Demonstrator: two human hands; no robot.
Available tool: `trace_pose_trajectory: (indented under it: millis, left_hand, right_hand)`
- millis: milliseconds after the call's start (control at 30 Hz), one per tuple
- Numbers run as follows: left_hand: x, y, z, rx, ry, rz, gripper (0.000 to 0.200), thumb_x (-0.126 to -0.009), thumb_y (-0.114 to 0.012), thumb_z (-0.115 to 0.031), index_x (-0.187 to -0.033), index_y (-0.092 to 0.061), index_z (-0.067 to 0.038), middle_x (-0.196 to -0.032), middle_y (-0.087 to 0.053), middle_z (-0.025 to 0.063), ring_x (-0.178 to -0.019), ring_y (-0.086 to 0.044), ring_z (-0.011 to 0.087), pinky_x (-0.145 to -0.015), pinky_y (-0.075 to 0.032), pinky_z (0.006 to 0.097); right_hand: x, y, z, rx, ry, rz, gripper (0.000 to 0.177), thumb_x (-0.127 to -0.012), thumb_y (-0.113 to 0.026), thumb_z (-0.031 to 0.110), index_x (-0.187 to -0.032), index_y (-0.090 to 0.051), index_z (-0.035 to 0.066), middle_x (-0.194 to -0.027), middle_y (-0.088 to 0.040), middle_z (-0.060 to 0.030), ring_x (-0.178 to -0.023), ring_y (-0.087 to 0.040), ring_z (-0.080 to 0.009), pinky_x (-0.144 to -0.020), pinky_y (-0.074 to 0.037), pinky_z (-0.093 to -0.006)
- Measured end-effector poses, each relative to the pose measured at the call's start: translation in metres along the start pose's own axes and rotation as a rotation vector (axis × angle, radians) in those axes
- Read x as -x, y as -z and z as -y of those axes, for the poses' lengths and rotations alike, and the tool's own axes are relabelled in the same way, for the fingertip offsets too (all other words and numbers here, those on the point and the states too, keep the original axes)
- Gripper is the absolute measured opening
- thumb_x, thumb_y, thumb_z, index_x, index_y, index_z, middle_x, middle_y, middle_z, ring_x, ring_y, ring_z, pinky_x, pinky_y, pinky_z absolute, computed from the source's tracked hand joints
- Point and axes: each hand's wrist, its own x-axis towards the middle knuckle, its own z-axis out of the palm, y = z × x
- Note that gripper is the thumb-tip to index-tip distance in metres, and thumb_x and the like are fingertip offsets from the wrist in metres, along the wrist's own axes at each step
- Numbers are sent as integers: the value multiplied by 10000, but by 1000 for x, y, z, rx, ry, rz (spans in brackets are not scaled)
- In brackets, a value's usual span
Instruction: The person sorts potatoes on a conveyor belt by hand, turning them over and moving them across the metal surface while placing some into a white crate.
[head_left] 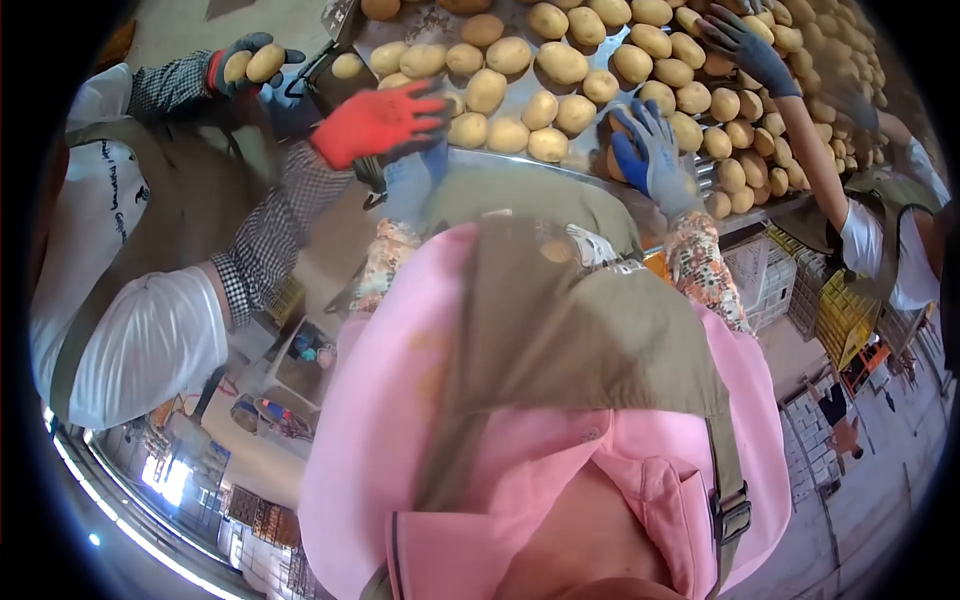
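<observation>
Many yellow potatoes (561, 62) lie spread over a metal sorting table (515, 165). My right hand (655, 165), in a blue and grey glove, rests at the table's near edge with its fingers stretched out over the potatoes. Beside its thumb a brownish potato (612, 163) is partly covered. My left hand (410, 185), in a pale blue glove, is low at the left side of the table. A co-worker's red glove (370, 125) crosses in front of it and hides its fingers, so its grip does not show.
The co-worker on the left holds two potatoes (265, 63) in the other gloved hand. From the right, another person's grey-gloved hand (750, 50) reaches onto the potato pile (830, 60). Crates, including a yellow crate (848, 318), stand below on the right.
</observation>
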Motion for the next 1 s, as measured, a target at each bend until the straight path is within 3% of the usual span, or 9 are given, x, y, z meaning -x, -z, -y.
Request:
trace_pose_trajectory:
  millis: [100,133,167,233,400,500,600,733,1000]
  left_hand:
    - [-77,40,9,777,-807,871,294,-996,-406,-162,-1223,-570,-71,-1313,-515,204,-1194,-505,347,-1133,-315,433]
    - [-84,43,4,176,-1268,366,229,-926,-505,-159,-1105,-624,-81,-1177,-593,172,-1172,-522,311,-1076,-381,430]
    - [-62,34,-15,179,-1287,360,229,-926,-505,-159,-1105,-624,-81,-1177,-593,172,-1172,-522,311,-1076,-381,430]
    - [12,12,-60,7,215,267,455,-928,-534,-410,-1122,-619,-8,-1178,-594,240,-1112,-557,399,-999,-419,446]
    - [-45,-24,13,443,-60,199,352,-879,-582,-340,-1063,-672,-53,-1228,-591,147,-1156,-549,351,-917,-474,391]
    - [-15,-14,8,826,-47,70,299,-896,-600,-201,-1165,-600,-70,-1317,-550,93,-1189,-529,268,-899,-481,338]
    - [24,-6,-2,1364,205,-208,619,-932,-606,-139,-1453,-287,-36,-1401,-450,109,-1203,-488,170,-965,-428,295]
    - [20,9,5,439,-227,-213,285,-800,-537,-70,-1067,-546,27,-1149,-525,275,-1137,-467,463,-1002,-385,457]
    - [12,-20,4,840,-56,-318,279,-843,-469,-31,-1101,-553,32,-1164,-549,258,-1172,-476,426,-1045,-361,450]
  right_hand:
    - [-5,9,38,-220,65,-106,385,-892,-593,260,-1266,-590,170,-1339,-541,-129,-1299,-441,-357,-1084,-296,-481]
    - [-5,-22,35,-254,75,-101,381,-891,-601,283,-1262,-591,198,-1352,-536,-128,-1298,-442,-363,-1094,-288,-481]
    - [-10,-24,57,-212,12,79,383,-892,-602,320,-1270,-585,260,-1395,-508,-131,-1333,-378,-415,-1120,-245,-513]
    - [-17,-35,88,-216,-1,259,453,-856,-654,311,-1300,-568,292,-1490,-390,-167,-1288,-361,-553,-1136,-195,-577]
    - [-29,14,84,-1073,-48,263,433,-868,-645,165,-1291,-567,121,-1445,-435,-161,-1304,-453,-266,-1067,-369,-375]
    - [8,10,11,-261,-35,-181,419,-897,-597,208,-1312,-562,167,-1394,-500,-154,-1235,-500,-359,-1042,-372,-466]
    - [74,4,-46,285,-46,99,540,-926,-518,414,-1447,-416,315,-1575,-228,-124,-1419,-227,-422,-1133,-207,-532]
    - [73,24,-46,67,-226,245,542,-903,-550,396,-1426,-455,289,-1575,-209,-162,-1442,-192,-383,-1147,-201,-491]
    - [48,20,-23,163,-116,186,509,-912,-584,295,-1406,-480,227,-1542,-248,-225,-1395,-276,-441,-1123,-270,-481]
